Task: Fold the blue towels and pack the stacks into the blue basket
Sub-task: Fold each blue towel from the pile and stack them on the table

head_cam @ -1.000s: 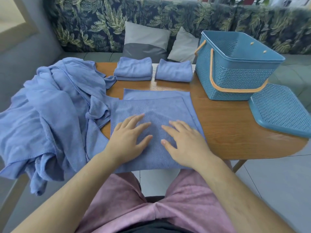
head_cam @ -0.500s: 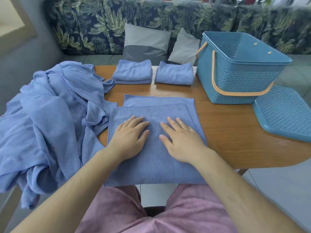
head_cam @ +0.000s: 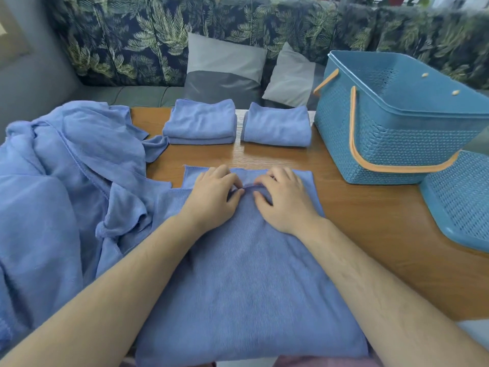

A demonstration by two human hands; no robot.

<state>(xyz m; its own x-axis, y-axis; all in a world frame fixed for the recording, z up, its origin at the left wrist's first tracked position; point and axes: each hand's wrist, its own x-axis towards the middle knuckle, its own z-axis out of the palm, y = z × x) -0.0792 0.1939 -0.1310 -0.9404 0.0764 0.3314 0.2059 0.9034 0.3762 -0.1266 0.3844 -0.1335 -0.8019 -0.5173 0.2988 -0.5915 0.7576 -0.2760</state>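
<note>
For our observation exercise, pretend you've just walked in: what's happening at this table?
A person is folding a blue towel spread on the table. The left hand and right hand sit near its far edge, fingers curled, pinching the cloth. A folded stack and a second stack wait at the back, not yet packed. A heap of unfolded towels lies to the left; the blue basket stands at the right, its lid beside it.

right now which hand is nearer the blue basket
Right. The right hand pinches the spread towel nearest the blue basket; the left hand pinches it farther left.
</note>
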